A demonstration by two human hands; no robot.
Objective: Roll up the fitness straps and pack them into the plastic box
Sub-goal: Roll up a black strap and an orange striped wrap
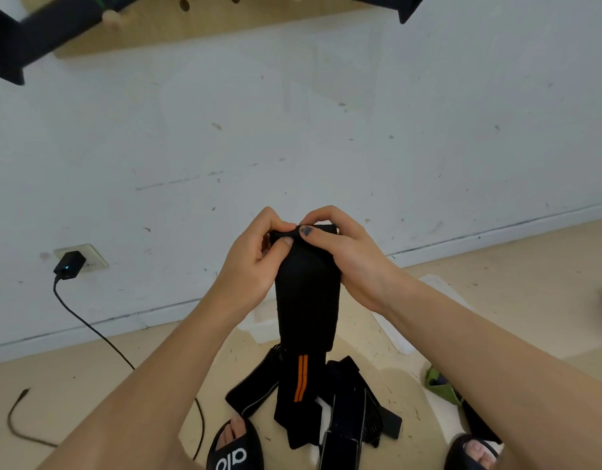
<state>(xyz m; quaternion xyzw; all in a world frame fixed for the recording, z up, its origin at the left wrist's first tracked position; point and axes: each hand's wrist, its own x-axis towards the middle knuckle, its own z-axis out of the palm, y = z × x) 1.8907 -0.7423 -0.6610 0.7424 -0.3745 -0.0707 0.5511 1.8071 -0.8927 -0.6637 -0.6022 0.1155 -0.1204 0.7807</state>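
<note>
Pinching the top edge of a black strap at the centre of the frame, the left hand and right hand both grasp it with curled fingers and thumbs. The strap hangs down to a pile of straps on the floor, lower centre. The box lies behind, partly hidden. A charger sits in a wall socket at left.

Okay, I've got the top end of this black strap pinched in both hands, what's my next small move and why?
Probably fold that top edge over and start rolling it downward. Both the left hand and right hand pinch the strap at its upper end, while the rest hangs unrolled, its orange-striped part reaching the pile of other straps on the floor. No roll seems formed yet, so a tight first turn comes first.
</note>
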